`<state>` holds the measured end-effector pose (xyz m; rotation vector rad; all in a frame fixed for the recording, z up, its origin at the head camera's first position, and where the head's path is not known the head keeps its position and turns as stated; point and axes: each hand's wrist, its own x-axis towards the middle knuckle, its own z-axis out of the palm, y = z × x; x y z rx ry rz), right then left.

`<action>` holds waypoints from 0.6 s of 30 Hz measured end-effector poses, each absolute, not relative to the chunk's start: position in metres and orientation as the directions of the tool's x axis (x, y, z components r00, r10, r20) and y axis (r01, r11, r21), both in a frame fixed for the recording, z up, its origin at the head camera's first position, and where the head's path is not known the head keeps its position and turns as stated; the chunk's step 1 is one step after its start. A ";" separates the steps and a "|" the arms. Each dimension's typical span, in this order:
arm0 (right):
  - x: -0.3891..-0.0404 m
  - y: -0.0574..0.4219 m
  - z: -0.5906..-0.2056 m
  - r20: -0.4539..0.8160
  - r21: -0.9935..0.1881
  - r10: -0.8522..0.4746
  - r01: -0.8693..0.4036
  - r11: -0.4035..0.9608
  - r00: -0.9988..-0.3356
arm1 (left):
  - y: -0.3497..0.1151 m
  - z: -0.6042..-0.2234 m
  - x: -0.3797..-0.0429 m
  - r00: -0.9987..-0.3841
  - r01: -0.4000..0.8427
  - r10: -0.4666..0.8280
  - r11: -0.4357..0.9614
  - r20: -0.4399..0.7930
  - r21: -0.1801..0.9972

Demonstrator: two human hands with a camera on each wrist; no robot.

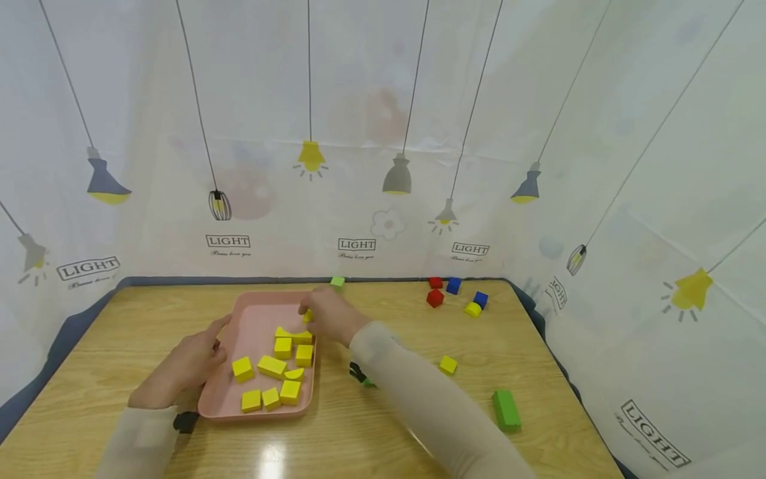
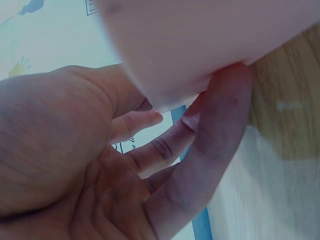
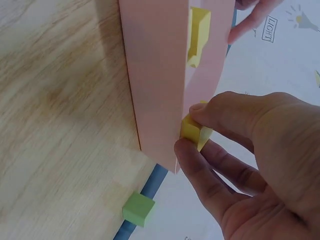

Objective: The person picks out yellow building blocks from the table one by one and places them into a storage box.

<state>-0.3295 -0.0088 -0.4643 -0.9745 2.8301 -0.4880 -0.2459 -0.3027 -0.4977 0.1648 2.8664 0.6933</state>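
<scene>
A pink tray [image 1: 257, 319] holds several yellow blocks of mixed shapes, among them a cube [image 1: 243, 369], a longer block [image 1: 272, 366] and an arch-shaped one [image 1: 294, 336]. At the tray's left edge my left hand [image 1: 190, 366] grips the rim, fingers against its outer side in the left wrist view. Between thumb and fingers my right hand [image 1: 329, 315] pinches a small yellow block [image 3: 191, 130] at the tray's far right rim. Beyond that hand, a light green block [image 1: 338, 282] sits at the table's back edge.
Red blocks [image 1: 435, 298], blue blocks [image 1: 453, 285] and a yellow rounded block [image 1: 473, 309] lie at the back right. Nearer are a yellow block [image 1: 448, 364] and a long green block [image 1: 507, 410]. Another green piece [image 1: 370, 383] is mostly hidden by the right forearm.
</scene>
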 end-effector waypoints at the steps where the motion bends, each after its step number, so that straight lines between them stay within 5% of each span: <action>1: -0.329 -0.011 -0.465 0.003 -0.323 -0.621 -0.589 0.741 -0.784 | -0.303 -0.498 -0.246 -0.976 0.065 0.152 0.884 -0.155 0.462; 18: -0.329 -0.040 -0.477 -0.047 -0.193 -0.675 -0.656 0.729 -0.736 | -0.303 -0.497 -0.246 -0.976 0.063 0.152 0.885 -0.159 0.460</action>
